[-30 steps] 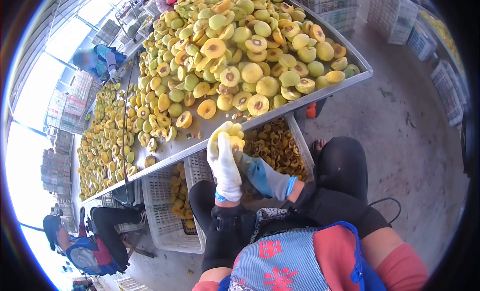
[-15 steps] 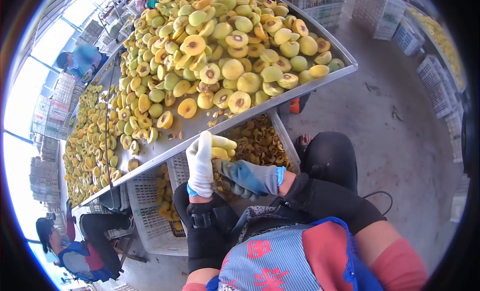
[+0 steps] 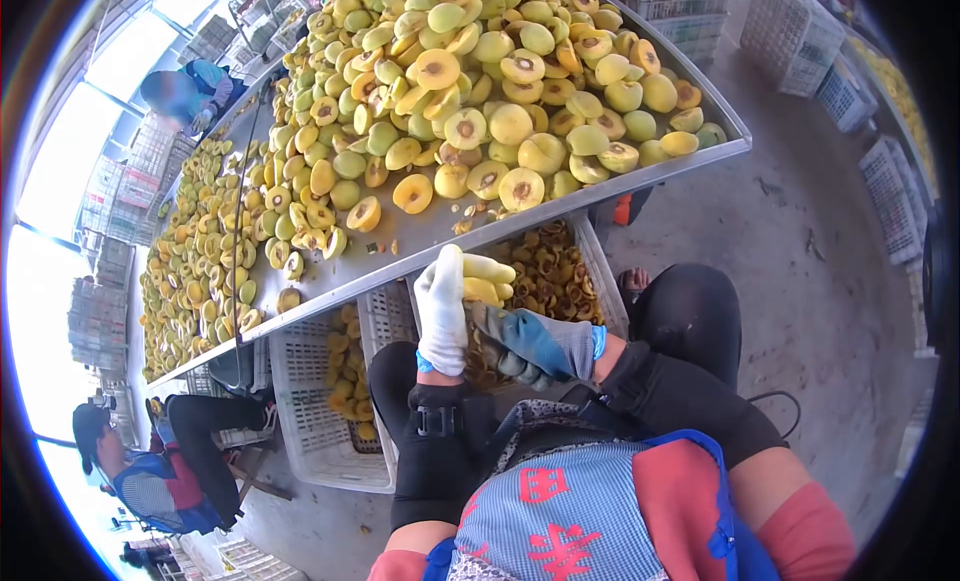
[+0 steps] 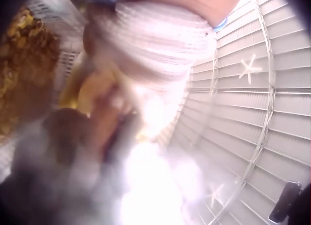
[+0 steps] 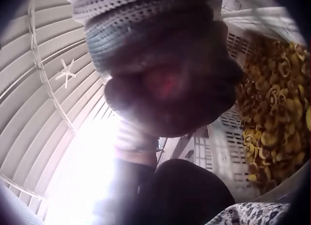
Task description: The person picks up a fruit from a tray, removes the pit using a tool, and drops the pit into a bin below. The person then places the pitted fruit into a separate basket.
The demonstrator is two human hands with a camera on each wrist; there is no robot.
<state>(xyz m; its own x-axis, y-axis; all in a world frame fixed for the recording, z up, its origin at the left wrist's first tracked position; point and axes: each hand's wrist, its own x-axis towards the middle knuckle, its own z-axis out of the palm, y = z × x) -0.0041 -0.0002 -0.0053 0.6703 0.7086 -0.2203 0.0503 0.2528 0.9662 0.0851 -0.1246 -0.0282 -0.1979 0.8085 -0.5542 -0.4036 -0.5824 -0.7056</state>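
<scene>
My left hand [image 3: 445, 306], in a white glove with yellow fingers, grips a yellow peach half [image 4: 91, 93] just past the table edge. The right hand [image 3: 535, 346], in a grey-blue glove, is close up against the left one, below the fruit. In the right wrist view its fingers are curled round a small reddish thing [image 3: 483, 321], largely hidden in the glove; I cannot tell its kind. Peach halves [image 3: 510, 124], many with brown stone hollows, are heaped on the metal table [image 3: 395, 206] in front.
Under the table edge, a white crate [image 3: 597, 271] holds brown scraps [image 3: 550, 266]. Left of it, another crate [image 3: 305, 381] holds yellow fruit [image 3: 350, 381]. A person [image 3: 165, 471] sits at lower left; another person [image 3: 190, 91] stands across the table. Crates [image 3: 790, 36] stand at the right.
The left hand's yellow fingers have turned and straightened out to the right over the fruit. The right hand has rotated lower beneath it. The whole view shifts slightly with the head.
</scene>
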